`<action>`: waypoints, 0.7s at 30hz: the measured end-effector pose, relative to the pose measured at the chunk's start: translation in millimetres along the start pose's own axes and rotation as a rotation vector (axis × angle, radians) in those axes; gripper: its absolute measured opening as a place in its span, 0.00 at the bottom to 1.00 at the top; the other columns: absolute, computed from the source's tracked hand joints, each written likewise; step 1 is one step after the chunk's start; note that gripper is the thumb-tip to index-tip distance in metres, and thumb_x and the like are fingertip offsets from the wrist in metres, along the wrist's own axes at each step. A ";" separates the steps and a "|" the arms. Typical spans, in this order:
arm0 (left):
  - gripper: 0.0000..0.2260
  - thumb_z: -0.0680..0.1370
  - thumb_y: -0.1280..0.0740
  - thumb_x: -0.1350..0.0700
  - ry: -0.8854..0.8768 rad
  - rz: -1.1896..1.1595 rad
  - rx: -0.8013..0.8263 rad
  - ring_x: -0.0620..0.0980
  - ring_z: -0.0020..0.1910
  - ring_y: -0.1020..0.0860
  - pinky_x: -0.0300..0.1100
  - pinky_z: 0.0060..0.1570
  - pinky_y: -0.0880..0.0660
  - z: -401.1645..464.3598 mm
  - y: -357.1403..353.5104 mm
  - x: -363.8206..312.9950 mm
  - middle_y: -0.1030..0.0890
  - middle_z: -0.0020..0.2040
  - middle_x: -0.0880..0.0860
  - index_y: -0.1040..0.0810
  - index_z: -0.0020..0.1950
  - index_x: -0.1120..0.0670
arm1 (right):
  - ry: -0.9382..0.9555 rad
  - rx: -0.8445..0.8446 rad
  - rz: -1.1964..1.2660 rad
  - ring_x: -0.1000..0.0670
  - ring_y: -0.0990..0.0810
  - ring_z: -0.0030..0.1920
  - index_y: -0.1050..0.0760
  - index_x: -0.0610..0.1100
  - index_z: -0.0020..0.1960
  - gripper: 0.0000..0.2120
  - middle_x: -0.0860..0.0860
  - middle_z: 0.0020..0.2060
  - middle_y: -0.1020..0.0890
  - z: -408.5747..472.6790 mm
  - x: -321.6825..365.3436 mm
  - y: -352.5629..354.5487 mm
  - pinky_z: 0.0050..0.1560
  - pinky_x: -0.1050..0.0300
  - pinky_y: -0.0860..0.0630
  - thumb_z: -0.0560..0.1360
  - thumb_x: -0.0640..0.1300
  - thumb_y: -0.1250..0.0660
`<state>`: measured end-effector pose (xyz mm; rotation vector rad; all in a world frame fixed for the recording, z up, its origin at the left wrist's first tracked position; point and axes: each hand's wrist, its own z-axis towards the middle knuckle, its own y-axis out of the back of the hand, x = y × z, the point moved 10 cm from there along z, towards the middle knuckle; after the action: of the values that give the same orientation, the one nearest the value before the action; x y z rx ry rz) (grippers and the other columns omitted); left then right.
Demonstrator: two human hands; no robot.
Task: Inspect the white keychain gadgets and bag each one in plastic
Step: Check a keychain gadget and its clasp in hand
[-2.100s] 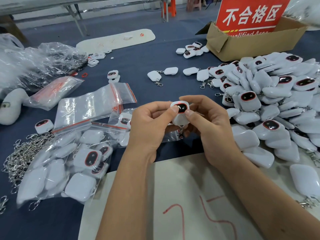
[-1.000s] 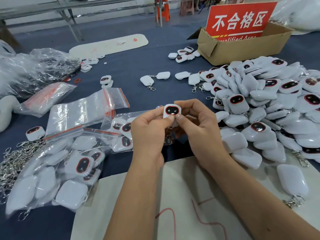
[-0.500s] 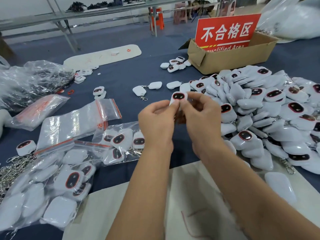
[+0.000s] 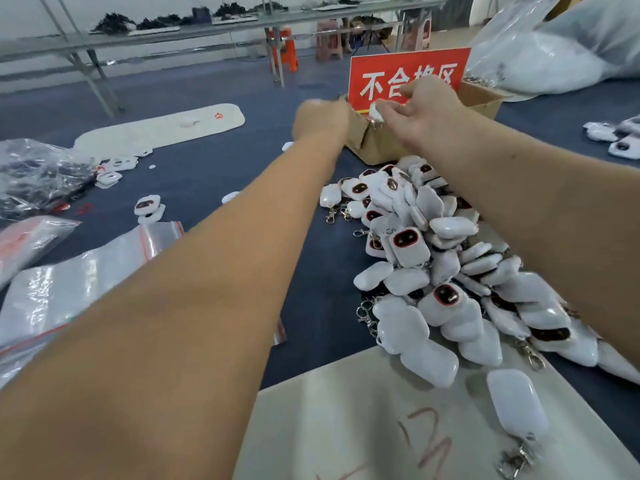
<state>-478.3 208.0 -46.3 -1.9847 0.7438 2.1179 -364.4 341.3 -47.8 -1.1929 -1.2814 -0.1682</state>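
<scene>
Both arms stretch far forward over the blue table. My right hand point(image 4: 420, 110) pinches a white keychain gadget point(image 4: 376, 110) above the near-left corner of the cardboard box point(image 4: 377, 145). A red sign point(image 4: 408, 76) stands in that box. My left hand point(image 4: 320, 119) is blurred beside the box's left flap, its fingers curled; whether it holds anything is unclear. A big heap of white gadgets point(image 4: 446, 271) with dark red-rimmed faces lies under my right forearm. Clear zip bags point(image 4: 79, 278) with red seals lie at the left.
A white sheet with red marks point(image 4: 381, 427) covers the near table edge, one gadget with a clasp point(image 4: 517, 407) on it. Crumpled plastic point(image 4: 34, 174) sits far left, a white pad point(image 4: 162, 128) beyond it. A large filled plastic sack point(image 4: 568, 50) lies at the back right.
Both hands have moved from mid-table forward to the cardboard box, carrying the inspected gadget. The view has tilted up and forward with the reach.
</scene>
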 end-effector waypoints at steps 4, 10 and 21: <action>0.10 0.79 0.38 0.63 -0.140 0.814 0.001 0.62 0.61 0.22 0.47 0.55 0.25 -14.5 30.8 49.3 0.19 0.61 0.60 0.21 0.57 0.56 | -0.036 0.021 -0.019 0.42 0.17 0.57 0.27 0.34 0.55 0.07 0.33 0.60 0.21 -13.0 -23.8 -5.8 0.59 0.49 0.16 0.80 0.27 0.39; 0.12 0.78 0.34 0.60 -0.389 1.116 0.032 0.62 0.60 0.24 0.52 0.54 0.26 -37.6 23.6 77.0 0.21 0.59 0.58 0.21 0.60 0.57 | -0.040 0.013 -0.408 0.48 0.21 0.40 0.25 0.38 0.55 0.05 0.42 0.45 0.22 -59.5 -88.5 -10.8 0.38 0.57 0.20 0.81 0.34 0.38; 0.09 0.84 0.42 0.60 -0.376 1.011 -0.099 0.62 0.53 0.24 0.49 0.44 0.35 -59.9 43.4 74.1 0.20 0.54 0.63 0.25 0.50 0.61 | 0.174 -0.053 -0.598 0.43 0.16 0.51 0.24 0.45 0.56 0.13 0.48 0.46 0.18 -169.1 -157.4 18.1 0.59 0.41 0.20 0.78 0.32 0.39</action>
<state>-451.9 127.0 -107.2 -1.2349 1.8438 2.9304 -300.6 145.2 -153.4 -0.7874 -1.4523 -0.7295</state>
